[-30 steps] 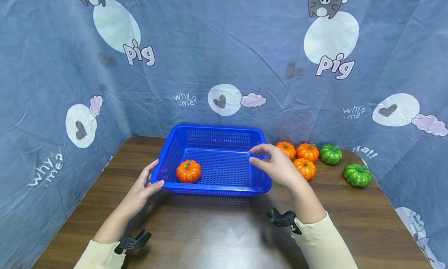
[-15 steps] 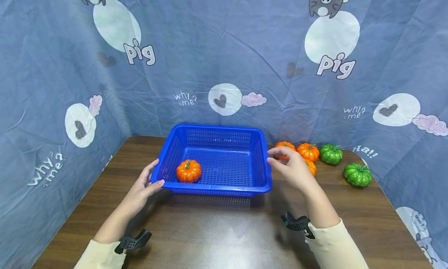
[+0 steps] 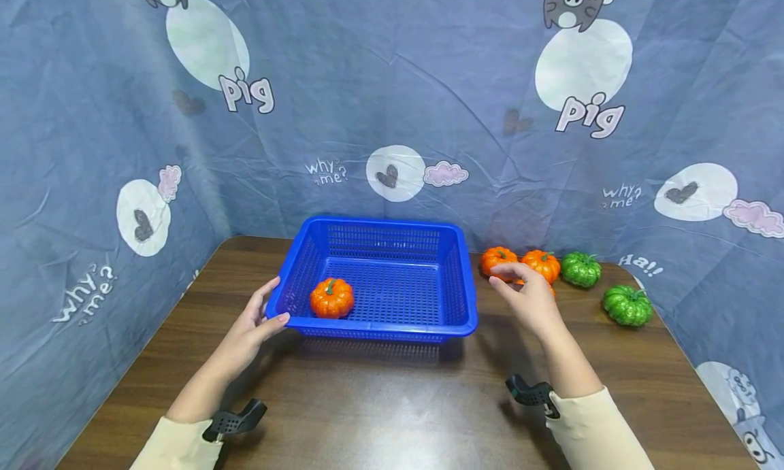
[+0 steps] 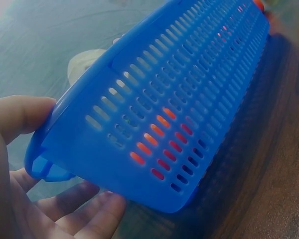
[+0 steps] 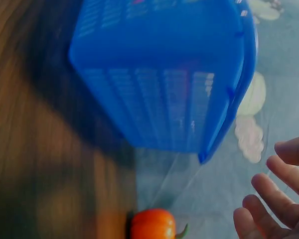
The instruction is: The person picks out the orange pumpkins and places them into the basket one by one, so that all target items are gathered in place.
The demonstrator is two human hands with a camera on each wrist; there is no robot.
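A blue perforated plastic basket [image 3: 380, 328] stands on the table with one small orange pumpkin [image 3: 331, 299] in its front left part. My left hand [image 3: 245, 330] holds the basket's left rim, thumb on top and the other fingers beneath, as the left wrist view shows. To the right of the basket my right hand [image 3: 531, 303] hovers over a group of orange pumpkins, its fingers spread and nothing between them. One orange pumpkin [image 3: 495, 258] and another orange pumpkin [image 3: 542, 264] show behind the hand; a third is mostly hidden by it.
Beyond the orange group lie a green pumpkin [image 3: 580, 270] near the back edge and a second green pumpkin [image 3: 627, 306] nearer the right edge. A blue printed cloth [image 3: 343, 103] hangs behind the brown wooden table [image 3: 367, 402].
My right hand has moved right, from over the basket's right rim to above the orange pumpkins. My left hand and the basket have stayed in place.
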